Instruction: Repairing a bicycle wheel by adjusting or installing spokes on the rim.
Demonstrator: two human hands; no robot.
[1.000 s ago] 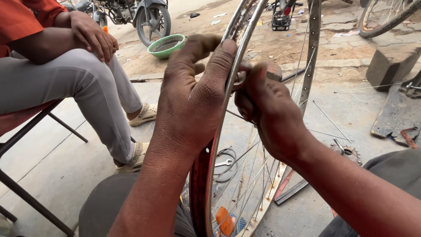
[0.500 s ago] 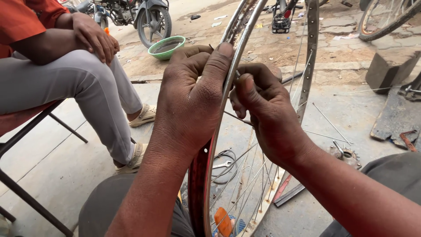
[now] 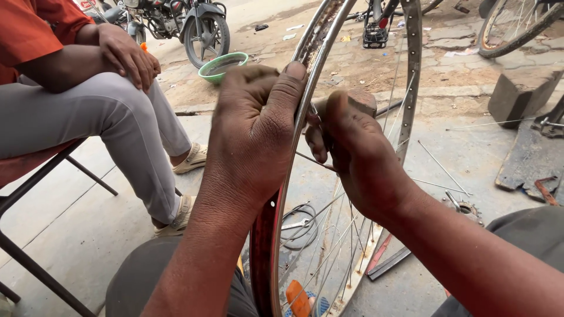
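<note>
- Head view: your left hand (image 3: 252, 126) is closed around the near bicycle wheel rim (image 3: 311, 76), fingers wrapped over its edge and the thumb pressed flat along the metal.
- Your right hand (image 3: 352, 149) is pinched shut just beside the rim on its inner side, fingertips bunched on something small where a thin spoke (image 3: 314, 161) meets it; what the fingers hold is probably a spoke nipple, but they hide it.
- The rim stands upright between your knees, rising from the bottom edge to the top of the frame.
- One green bowl (image 3: 222, 64) sits on the ground beyond your left hand; its contents are too far off to make out.
- One seated person (image 3: 88, 100) in an orange shirt is at your left, hands resting on a knee.
- One small cog (image 3: 467, 208) lies on the concrete at right, with loose spokes (image 3: 440, 167) scattered near it.
</note>
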